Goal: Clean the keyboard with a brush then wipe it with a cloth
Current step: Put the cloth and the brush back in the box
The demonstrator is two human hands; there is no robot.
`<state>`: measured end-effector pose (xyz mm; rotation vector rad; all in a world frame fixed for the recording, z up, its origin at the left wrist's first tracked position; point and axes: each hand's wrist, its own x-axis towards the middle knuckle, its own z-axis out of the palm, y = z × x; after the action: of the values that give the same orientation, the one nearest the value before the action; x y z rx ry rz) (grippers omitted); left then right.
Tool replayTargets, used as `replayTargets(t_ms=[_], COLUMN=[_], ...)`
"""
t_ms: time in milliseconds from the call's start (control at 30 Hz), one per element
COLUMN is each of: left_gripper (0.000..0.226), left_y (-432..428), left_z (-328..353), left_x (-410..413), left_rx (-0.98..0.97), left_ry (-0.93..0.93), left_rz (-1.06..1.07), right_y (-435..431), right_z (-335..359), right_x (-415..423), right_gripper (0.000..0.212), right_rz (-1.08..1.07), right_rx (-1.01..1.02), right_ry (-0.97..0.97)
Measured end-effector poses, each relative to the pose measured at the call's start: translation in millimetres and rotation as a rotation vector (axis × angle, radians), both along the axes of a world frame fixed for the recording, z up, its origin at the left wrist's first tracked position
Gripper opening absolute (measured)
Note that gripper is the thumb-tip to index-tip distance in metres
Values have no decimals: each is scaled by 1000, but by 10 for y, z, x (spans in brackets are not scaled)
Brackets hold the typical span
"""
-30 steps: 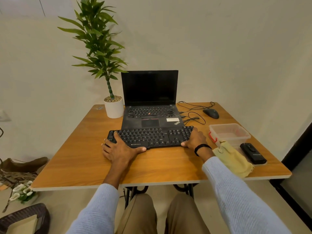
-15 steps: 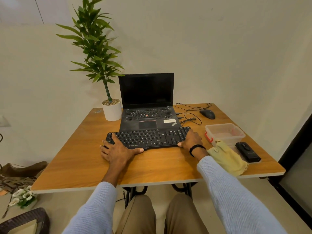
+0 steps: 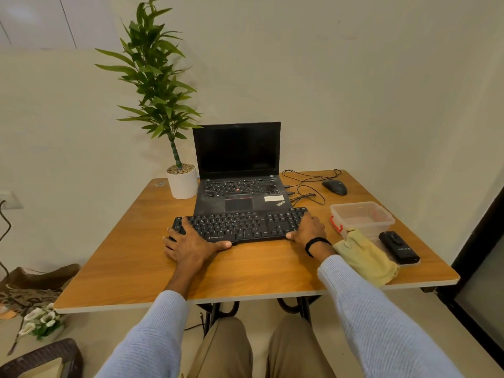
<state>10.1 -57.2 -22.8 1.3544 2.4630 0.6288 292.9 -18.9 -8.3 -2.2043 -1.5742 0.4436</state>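
Note:
A black keyboard (image 3: 240,225) lies on the wooden table (image 3: 245,271), its back edge against the front of an open laptop (image 3: 237,184). My left hand (image 3: 191,241) grips the keyboard's left end, thumb along the front edge and fingers over the keys. At the right end my right hand (image 3: 308,229) holds it the same way. A yellow cloth (image 3: 365,257) lies crumpled to the right of my right wrist. Beside the cloth sits a black oblong object (image 3: 398,246); I cannot tell whether it is the brush.
A clear plastic container (image 3: 362,216) with a red clip stands at the right, behind the cloth. A black mouse (image 3: 334,186) and its looped cable (image 3: 305,192) lie at the back right. A potted plant (image 3: 181,184) stands left of the laptop.
Both hands stay on the ends of the keyboard. Only the view has shifted slightly; nothing on the table has visibly moved.

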Motion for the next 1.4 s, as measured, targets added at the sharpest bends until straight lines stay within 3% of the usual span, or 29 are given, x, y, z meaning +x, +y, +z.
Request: replayTargets(t_ms=[233, 333, 500, 600, 767, 900, 1000, 1133, 1267, 1400], left_gripper=[145, 118, 53, 39, 35, 33, 33, 35, 37, 61], left_y=[-130, -254, -446, -538, -567, -506, -466, -415, -335, -314], left_z=[26, 50, 79, 115, 109, 92, 78, 102, 99, 148], left_x=[91, 270, 803, 1172, 1735, 2117, 2311, 2443, 2408, 2289], left_rx=[90, 233, 457, 456, 375, 317, 273, 257, 258, 177], left_ry=[35, 57, -117, -228, -261, -269, -261, -280, -359, -645], left_rz=[-63, -160, -427, -499, -625, -713, -759, -788, -776, -725], right_y=[-111, -217, -539, -799, -1125, -1203, -1174, -1098, -1086, -1240], right_z=[20, 52, 135, 175, 199, 138, 40, 42, 225, 462], right_x=[-35, -68, 1, 187, 777, 1200, 1298, 1359, 1424, 1417], right_gripper=[84, 69, 38, 28, 30, 48, 56, 47, 26, 18], right_rz=[-3, 0, -50, -94, -218, -251, -223, -216, -121, 105], right_rx=[55, 180, 401, 460, 437, 178, 15, -50, -86, 12], right_ry=[-32, 30, 240, 243, 80, -143, -189, -207, -65, 434])
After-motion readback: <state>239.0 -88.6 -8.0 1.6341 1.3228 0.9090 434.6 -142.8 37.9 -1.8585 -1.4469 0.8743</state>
